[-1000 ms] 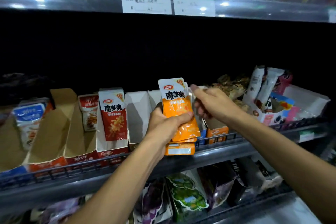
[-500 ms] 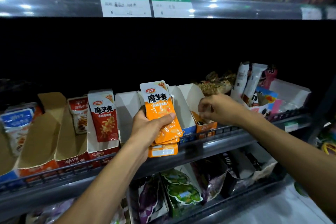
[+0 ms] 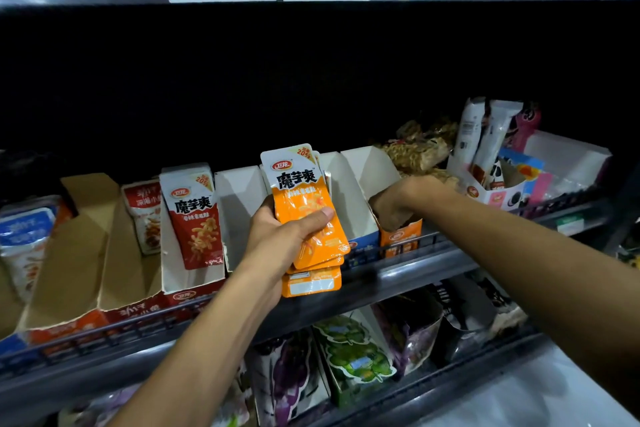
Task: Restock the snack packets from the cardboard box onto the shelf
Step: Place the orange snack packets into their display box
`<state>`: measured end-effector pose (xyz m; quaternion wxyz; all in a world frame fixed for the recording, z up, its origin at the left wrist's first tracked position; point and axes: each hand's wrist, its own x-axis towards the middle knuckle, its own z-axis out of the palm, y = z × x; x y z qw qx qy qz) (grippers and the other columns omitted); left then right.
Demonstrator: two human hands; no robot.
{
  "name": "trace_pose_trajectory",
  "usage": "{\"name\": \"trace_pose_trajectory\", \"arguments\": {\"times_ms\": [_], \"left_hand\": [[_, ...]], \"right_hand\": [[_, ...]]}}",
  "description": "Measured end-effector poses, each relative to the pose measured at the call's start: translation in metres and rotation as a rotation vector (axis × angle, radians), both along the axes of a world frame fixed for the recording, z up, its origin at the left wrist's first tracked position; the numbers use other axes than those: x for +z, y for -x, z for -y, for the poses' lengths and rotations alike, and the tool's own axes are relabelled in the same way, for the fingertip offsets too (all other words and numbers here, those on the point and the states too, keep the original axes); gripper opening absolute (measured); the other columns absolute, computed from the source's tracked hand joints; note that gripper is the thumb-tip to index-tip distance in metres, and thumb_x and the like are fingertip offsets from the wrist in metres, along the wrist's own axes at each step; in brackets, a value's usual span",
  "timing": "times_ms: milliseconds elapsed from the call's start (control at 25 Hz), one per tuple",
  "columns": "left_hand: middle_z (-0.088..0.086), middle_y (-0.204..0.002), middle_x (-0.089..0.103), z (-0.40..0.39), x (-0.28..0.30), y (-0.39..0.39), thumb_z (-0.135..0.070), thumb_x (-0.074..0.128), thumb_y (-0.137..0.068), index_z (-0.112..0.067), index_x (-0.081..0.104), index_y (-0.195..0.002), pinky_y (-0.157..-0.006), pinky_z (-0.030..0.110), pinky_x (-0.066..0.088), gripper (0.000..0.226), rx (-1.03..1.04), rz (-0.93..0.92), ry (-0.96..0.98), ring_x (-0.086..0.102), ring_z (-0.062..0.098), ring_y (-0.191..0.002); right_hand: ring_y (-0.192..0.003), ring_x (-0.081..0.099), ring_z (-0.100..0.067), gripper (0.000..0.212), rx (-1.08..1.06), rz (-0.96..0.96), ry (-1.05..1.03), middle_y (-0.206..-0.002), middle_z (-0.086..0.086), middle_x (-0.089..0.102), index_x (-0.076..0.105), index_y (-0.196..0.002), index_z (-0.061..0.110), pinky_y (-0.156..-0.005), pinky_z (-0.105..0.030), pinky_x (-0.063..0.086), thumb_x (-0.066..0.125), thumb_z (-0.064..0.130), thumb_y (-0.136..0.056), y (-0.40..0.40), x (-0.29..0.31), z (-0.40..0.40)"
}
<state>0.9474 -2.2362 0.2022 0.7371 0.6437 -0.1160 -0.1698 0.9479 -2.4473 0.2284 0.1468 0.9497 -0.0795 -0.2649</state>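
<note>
Left hand (image 3: 280,239) grips a stack of orange snack packets (image 3: 304,215) before the shelf (image 3: 398,274); right hand (image 3: 398,204) reaches into an orange display box (image 3: 401,236), its fingers hidden, grip indeterminable.

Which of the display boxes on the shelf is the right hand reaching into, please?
The orange-fronted display box at the right end of the row; the right hand dips inside it, while the neighbouring white-walled boxes go untouched.

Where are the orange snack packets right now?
The orange packets are mid-frame in the head view, gripped by the left hand before the shelf rail, with the red packet on their left.
</note>
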Motion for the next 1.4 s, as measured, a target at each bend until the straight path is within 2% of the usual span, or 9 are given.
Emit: {"name": "trace_pose_trajectory", "arguments": {"times_ms": [120, 320, 560, 720, 840, 1000, 1160, 1280, 1400], "left_hand": [[-0.001, -0.092, 0.076, 0.0, 0.0, 0.001, -0.023, 0.086, -0.071, -0.027, 0.059, -0.103, -0.07, 0.04, 0.061, 0.042, -0.001, -0.004, 0.001, 0.075, 0.021, -0.077], [0.0, -0.09, 0.077, 0.002, -0.002, 0.004, -0.021, 0.087, -0.071, -0.026, 0.061, -0.103, -0.075, 0.044, 0.061, 0.041, 0.007, -0.005, 0.005, 0.075, 0.022, -0.078], [-0.001, -0.09, 0.077, 0.002, -0.002, 0.004, -0.02, 0.086, -0.072, -0.026, 0.061, -0.105, -0.065, 0.036, 0.061, 0.042, 0.003, -0.005, 0.02, 0.075, 0.019, -0.075], [0.0, -0.09, 0.077, -0.003, 0.001, 0.002, -0.021, 0.086, -0.072, -0.026, 0.06, -0.103, -0.066, 0.037, 0.06, 0.04, 0.035, -0.006, 0.035, 0.075, 0.021, -0.075], [0.0, -0.091, 0.076, -0.006, 0.002, 0.001, -0.019, 0.085, -0.074, -0.028, 0.059, -0.1, -0.069, 0.039, 0.06, 0.038, 0.062, 0.006, 0.031, 0.075, 0.023, -0.077], [0.001, -0.092, 0.074, -0.008, 0.006, 0.009, -0.02, 0.083, -0.076, -0.027, 0.058, -0.1, -0.059, 0.034, 0.059, 0.036, 0.034, -0.018, 0.012, 0.074, 0.02, -0.074], [0.008, -0.095, 0.077, -0.004, 0.012, 0.024, -0.034, 0.075, -0.082, -0.018, 0.066, -0.107, -0.064, 0.035, 0.06, 0.031, -0.086, -0.072, 0.055, 0.075, 0.024, -0.078], [0.003, -0.093, 0.078, -0.006, 0.016, 0.03, -0.042, 0.073, -0.075, -0.022, 0.066, -0.109, -0.069, 0.035, 0.06, 0.04, -0.177, -0.031, 0.054, 0.076, 0.021, -0.082], [0.002, -0.089, 0.078, -0.006, 0.016, 0.03, -0.028, 0.08, -0.075, -0.02, 0.066, -0.108, -0.065, 0.033, 0.06, 0.037, -0.158, 0.021, 0.014, 0.076, 0.021, -0.078]], "right_hand": [[-0.108, 0.059, -0.03, 0.039, 0.032, 0.045, -0.061, -0.124, -0.011, 0.06, 0.051, -0.131, 0.011, -0.097, -0.043, 0.049, 0.05, 0.012, -0.092, -0.011, -0.019, 0.011], [-0.111, 0.056, -0.033, 0.063, 0.029, 0.369, -0.144, -0.127, -0.016, 0.055, 0.029, -0.146, 0.014, -0.082, -0.03, 0.045, 0.053, 0.001, -0.089, 0.001, -0.02, 0.007], [-0.113, 0.054, -0.03, 0.045, 0.019, 0.68, -0.137, -0.128, -0.012, 0.054, 0.05, -0.132, 0.015, -0.09, -0.033, 0.045, 0.056, 0.013, -0.088, 0.014, -0.012, 0.014], [-0.089, 0.053, -0.019, 0.047, -0.057, 0.977, -0.335, -0.103, -0.003, 0.054, 0.049, -0.133, 0.019, -0.074, -0.03, 0.037, 0.062, 0.022, -0.088, 0.036, 0.02, 0.016], [-0.092, 0.056, -0.015, 0.041, -0.03, 1.155, -0.421, -0.11, -0.002, 0.059, 0.054, -0.124, 0.018, -0.074, -0.029, 0.045, 0.068, 0.014, -0.085, 0.066, 0.066, 0.024], [-0.076, 0.065, -0.01, 0.035, -0.024, 0.92, -1.143, -0.092, 0.0, 0.066, 0.069, -0.099, 0.022, -0.06, -0.022, 0.054, 0.077, 0.0, -0.073, 0.108, 0.116, 0.017], [-0.089, 0.067, -0.015, 0.037, 0.044, 0.782, -1.042, -0.104, 0.001, 0.067, 0.067, -0.109, 0.024, -0.071, -0.03, 0.058, 0.078, 0.01, -0.076, 0.09, 0.087, -0.013], [-0.095, 0.065, -0.015, 0.037, 0.168, 0.842, -0.915, -0.11, -0.001, 0.064, 0.061, -0.115, 0.013, -0.072, -0.028, 0.059, 0.075, 0.013, -0.08, 0.073, 0.065, -0.036], [-0.092, 0.063, -0.012, 0.034, 0.142, 1.035, -0.98, -0.106, -0.001, 0.062, 0.06, -0.112, 0.01, -0.069, -0.025, 0.058, 0.074, 0.017, -0.082, 0.062, 0.051, -0.045]]}}
